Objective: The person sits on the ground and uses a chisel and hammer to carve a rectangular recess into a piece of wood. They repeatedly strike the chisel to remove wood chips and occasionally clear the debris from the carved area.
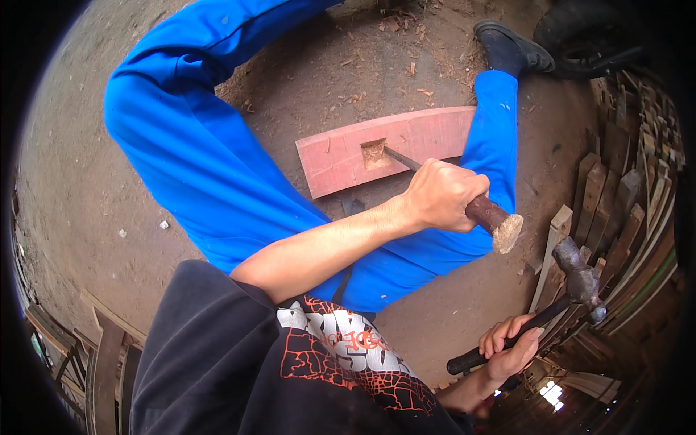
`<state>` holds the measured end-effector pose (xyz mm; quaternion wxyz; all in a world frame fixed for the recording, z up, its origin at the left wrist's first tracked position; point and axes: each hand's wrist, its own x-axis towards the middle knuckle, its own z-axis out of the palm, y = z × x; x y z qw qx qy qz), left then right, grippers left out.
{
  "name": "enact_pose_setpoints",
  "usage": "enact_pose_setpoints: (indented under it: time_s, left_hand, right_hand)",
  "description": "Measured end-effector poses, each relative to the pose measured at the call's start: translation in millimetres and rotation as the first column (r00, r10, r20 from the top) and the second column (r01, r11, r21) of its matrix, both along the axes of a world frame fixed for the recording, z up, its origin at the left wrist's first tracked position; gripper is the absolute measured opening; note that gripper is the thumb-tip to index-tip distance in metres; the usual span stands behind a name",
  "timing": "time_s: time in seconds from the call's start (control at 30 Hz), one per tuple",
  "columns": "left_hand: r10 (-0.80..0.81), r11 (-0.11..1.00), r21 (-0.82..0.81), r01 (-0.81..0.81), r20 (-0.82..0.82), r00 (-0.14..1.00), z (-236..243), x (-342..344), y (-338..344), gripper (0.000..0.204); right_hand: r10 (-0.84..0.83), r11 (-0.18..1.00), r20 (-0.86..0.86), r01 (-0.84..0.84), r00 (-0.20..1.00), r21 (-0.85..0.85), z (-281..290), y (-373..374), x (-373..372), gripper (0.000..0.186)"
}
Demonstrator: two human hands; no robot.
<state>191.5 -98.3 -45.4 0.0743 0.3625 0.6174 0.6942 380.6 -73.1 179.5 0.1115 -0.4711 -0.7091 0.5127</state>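
Observation:
My left hand (444, 194) is closed round the wooden handle of a chisel (496, 217), whose battered butt end points toward the lower right. The chisel's blade slants to the upper left, its tip at a square recess (375, 154) cut in a reddish wooden board (420, 136). That board lies on the ground between my legs, its right end beside my lower leg. Off to the right, my right hand (511, 346) grips the dark handle of a ball-peen hammer (576, 279). The hammer's metal head is raised, apart from the chisel.
Wood chips (412, 69) lie scattered on the dirt floor (80, 181) beyond the board. A dark tyre (587, 36) sits at the upper right. Stacked wooden planks (605, 188) line the right side, and more timber (109, 362) stands at the lower left.

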Motion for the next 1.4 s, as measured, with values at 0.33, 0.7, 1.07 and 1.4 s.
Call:
enact_pose_setpoints:
  time_s: [0.33,0.7,1.07,1.4]
  left_hand:
    - [0.041,0.997,0.057,-0.043,0.028,0.999,2.2,-8.4,-1.6,0.020]
    - [0.076,0.995,0.055,-0.079,0.053,0.996,1.7,-10.8,1.7,0.019]
    - [0.088,0.995,0.033,-0.091,0.085,0.993,-0.2,-9.9,6.7,0.017]
    - [0.078,0.995,-0.058,-0.075,0.043,0.996,-1.4,-9.9,13.8,0.021]
  right_hand:
    - [0.025,0.998,-0.166,-0.035,0.986,-0.058,-12.9,-28.2,-8.0,0.054]
    - [0.025,0.999,-0.462,-0.003,0.886,0.048,33.1,-6.7,-21.4,0.050]
    - [-0.130,0.983,-0.349,0.075,0.928,-0.166,33.8,3.4,-28.7,0.051]
    - [-0.278,0.958,0.039,0.280,0.960,-0.061,10.3,-11.6,-42.8,0.053]
